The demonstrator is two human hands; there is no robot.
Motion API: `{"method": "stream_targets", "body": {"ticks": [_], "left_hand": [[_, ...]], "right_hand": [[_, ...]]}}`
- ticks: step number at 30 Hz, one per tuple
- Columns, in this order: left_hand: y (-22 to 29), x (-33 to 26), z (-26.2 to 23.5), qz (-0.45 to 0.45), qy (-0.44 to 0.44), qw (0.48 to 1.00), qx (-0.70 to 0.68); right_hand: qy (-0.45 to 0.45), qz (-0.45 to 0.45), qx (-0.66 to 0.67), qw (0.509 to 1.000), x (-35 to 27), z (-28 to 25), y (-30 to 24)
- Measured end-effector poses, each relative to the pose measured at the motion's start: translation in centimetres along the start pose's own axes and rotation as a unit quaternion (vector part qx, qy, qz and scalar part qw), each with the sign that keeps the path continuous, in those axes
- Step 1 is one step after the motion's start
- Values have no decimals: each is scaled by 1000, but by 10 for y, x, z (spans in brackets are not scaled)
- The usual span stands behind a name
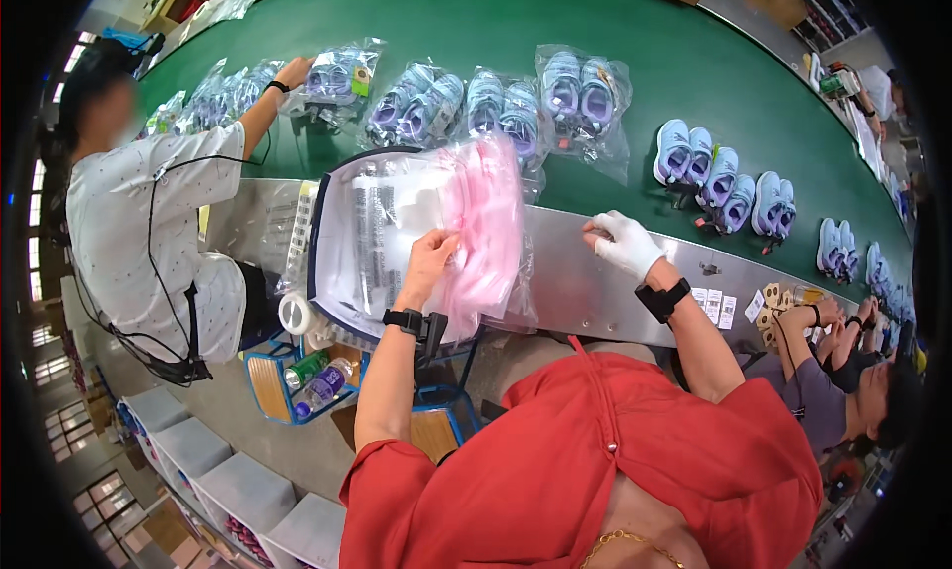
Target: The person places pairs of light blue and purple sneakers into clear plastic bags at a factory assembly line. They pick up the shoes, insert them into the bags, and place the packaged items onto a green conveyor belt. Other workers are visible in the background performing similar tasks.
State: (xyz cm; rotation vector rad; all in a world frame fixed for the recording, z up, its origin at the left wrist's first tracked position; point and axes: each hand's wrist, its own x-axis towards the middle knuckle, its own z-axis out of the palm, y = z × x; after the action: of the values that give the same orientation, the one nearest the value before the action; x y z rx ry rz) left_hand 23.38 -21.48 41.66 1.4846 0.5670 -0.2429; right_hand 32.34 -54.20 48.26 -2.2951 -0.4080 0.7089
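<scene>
My left hand (pixel 429 263) is closed at the edge of a stack of pink plastic bags (pixel 488 222), its fingertips pinching the film. The stack lies beside clear printed plastic bags (pixel 375 222) in a white bin with a dark rim (pixel 315 234). Over the metal table edge, my right hand (pixel 627 246) wears a white glove with bare fingertips. Its fingers are slightly bent and apart, with nothing visible between them. Beyond it, pairs of light-blue shoes (pixel 724 187) stand on the green work surface (pixel 635 33).
Bagged shoe pairs (pixel 518 108) line the table ahead. At left, a co-worker (pixel 159 222) touches a bagged pair. Another person (pixel 823 380) works at right, near white tags (pixel 714 307). Bottles (pixel 322 385) rest on a blue-framed stool (pixel 266 382); grey-lidded boxes (pixel 243 490) stand lower left.
</scene>
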Motion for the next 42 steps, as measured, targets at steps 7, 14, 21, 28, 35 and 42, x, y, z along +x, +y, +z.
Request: {"method": "stream_targets", "body": {"ticks": [7, 14, 21, 28, 35, 42], "left_hand": [[9, -6, -16, -23, -51, 998, -43], [30, -23, -8, -57, 8, 990, -129], [14, -9, -5, -14, 136, 980, -145], [4, -3, 1, 88, 87, 985, -122], [28, -9, -25, -12, -18, 997, -72], [8, -3, -14, 0, 67, 990, -126]], "right_hand": [[47, -55, 60, 996, -17, -13, -59], [1, -187, 97, 977, 5, 2, -133], [-68, -144, 127, 979, 19, 16, -151], [-79, -162, 55, 982, 53, 46, -161], [-94, -77, 131, 984, 53, 27, -138], [-97, -134, 102, 981, 50, 30, -160]]}}
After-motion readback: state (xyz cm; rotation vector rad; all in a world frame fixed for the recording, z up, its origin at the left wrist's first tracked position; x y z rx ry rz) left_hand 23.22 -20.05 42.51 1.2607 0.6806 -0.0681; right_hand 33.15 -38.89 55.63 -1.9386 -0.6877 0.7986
